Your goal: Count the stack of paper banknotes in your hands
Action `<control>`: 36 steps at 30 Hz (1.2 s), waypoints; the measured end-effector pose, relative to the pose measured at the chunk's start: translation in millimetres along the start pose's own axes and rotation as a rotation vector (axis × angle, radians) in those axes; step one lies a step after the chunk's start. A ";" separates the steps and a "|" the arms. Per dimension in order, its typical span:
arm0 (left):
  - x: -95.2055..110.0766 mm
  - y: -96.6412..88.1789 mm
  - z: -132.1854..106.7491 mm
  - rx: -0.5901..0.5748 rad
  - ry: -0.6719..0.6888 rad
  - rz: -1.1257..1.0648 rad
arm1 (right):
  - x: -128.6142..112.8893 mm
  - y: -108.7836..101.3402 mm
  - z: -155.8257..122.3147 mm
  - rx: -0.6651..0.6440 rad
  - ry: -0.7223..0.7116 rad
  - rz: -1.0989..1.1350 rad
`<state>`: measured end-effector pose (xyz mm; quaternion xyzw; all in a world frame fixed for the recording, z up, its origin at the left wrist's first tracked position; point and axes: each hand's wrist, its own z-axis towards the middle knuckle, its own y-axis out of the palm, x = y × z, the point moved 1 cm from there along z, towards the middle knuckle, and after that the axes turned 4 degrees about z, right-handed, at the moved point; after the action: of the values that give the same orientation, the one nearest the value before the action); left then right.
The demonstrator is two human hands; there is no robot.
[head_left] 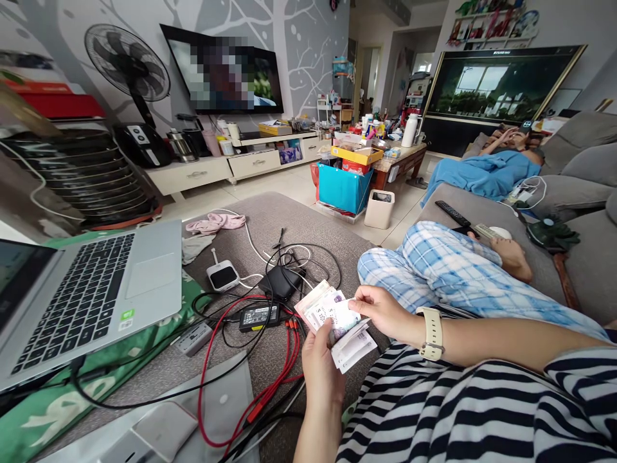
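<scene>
A fanned bundle of banknotes (pixel 315 307) is between my two hands, above the edge of the grey sofa. My left hand (pixel 322 357) grips the notes from below, its thumb pressed on their face. My right hand (pixel 378 310), with a cream watch (pixel 430 333) on the wrist, pinches the upper right corner of a note. Some pale notes (pixel 354 347) hang folded out toward the lower right. Just left of the notes lie a black power adapter (pixel 259 316) and red cables (pixel 288 360). Parts of the notes are hidden behind my fingers.
An open laptop (pixel 103 289) stands on a green cloth at the left. Tangled black cables, a white device (pixel 222 275) and a pink cloth (pixel 215 223) lie on the sofa (pixel 270 212). A blue box (pixel 343 188) and a bin (pixel 379 209) stand beyond. Another person lies under a blue blanket (pixel 477 180).
</scene>
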<state>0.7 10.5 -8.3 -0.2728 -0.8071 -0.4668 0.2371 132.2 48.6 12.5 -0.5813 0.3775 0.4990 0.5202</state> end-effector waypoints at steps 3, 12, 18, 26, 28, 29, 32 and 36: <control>0.4 1.0 -0.2 0.005 0.011 -0.030 | -0.6 0.1 0.3 -0.006 -0.018 -0.002; 2.5 0.8 -2.8 0.017 0.028 -0.019 | -9.7 2.4 -3.6 -0.096 -0.071 0.087; 2.8 0.9 -1.7 0.030 0.050 0.031 | -12.9 3.5 -5.5 -0.122 -0.065 0.115; 2.7 1.5 -1.8 0.028 0.049 0.017 | -11.5 2.7 -6.3 -0.138 -0.066 0.109; 2.9 1.1 -1.9 0.028 0.046 0.016 | -10.9 2.7 -6.1 -0.141 -0.058 0.108; 3.0 0.9 -1.8 0.031 0.044 0.018 | -10.6 2.7 -5.9 -0.140 -0.055 0.107; 2.9 0.0 -1.1 0.050 0.044 0.025 | -11.0 2.9 -5.9 -0.138 -0.049 0.108; 2.3 -0.3 -1.3 0.054 0.019 0.009 | -13.9 3.1 -8.0 -0.135 -0.049 0.120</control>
<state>-1.0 9.7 -6.5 -0.2654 -0.8159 -0.4465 0.2541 127.6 39.1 25.0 -0.5788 0.3644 0.5677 0.4582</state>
